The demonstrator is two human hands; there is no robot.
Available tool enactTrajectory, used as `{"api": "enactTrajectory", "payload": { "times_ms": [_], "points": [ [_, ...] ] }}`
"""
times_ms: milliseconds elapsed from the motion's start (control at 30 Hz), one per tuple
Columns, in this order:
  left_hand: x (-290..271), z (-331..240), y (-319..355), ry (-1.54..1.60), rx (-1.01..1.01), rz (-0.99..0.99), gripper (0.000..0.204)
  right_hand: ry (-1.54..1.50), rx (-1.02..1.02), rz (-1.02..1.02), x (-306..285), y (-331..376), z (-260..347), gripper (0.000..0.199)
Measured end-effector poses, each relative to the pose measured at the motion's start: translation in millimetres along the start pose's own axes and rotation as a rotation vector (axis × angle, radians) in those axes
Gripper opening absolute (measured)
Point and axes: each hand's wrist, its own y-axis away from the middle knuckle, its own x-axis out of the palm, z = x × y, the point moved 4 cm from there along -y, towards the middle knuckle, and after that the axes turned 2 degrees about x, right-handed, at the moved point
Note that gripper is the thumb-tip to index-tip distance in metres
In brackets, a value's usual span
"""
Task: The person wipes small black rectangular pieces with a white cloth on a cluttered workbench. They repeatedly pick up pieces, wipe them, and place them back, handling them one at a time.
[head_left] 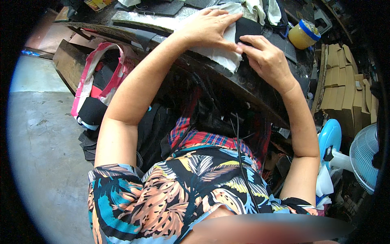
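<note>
My left hand (212, 29) lies on a white cloth (222, 57) on the worktable, its fingers stretched and its thumb reaching toward my other hand. A flat black piece (248, 27), like fabric or foam sheet, shows beside the cloth, just past my left fingertips. Close to that piece and the cloth's right edge is my right hand (267, 59), its fingers bent and drawn together near my left thumb. Whatever its fingertips pinch is too small or hidden to make out.
Flat dark pieces (162, 7) lie along the back of the dark worktable (260, 87). A blue-lidded jar (304, 34) of yellowish contents stands at the right. Stacked cardboard (341, 85) and a blue-and-white fan (330, 140) are to my right; a pink-and-white bag (81, 95) is at left.
</note>
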Motion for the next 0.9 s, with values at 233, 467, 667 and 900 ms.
{"api": "enactTrajectory", "payload": {
  "times_ms": [233, 467, 667, 900],
  "points": [
    [-2, -11, 12, -0.060, 0.068, 0.084, 0.082, -0.522, 0.296, 0.064, -6, -2, -16, 0.030],
    [2, -7, 8, -0.110, -0.036, 0.081, 0.101, -0.265, 0.391, 0.001, 19, -19, -41, 0.036],
    [1, -11, 16, -0.114, -0.078, 0.028, 0.104, -0.036, 0.180, -0.068, 23, -18, -31, 0.047],
    [-1, -27, 32, -0.192, -0.014, 0.086, 0.082, 0.001, 0.304, -0.036, 32, -22, -43, 0.049]
  ]
}}
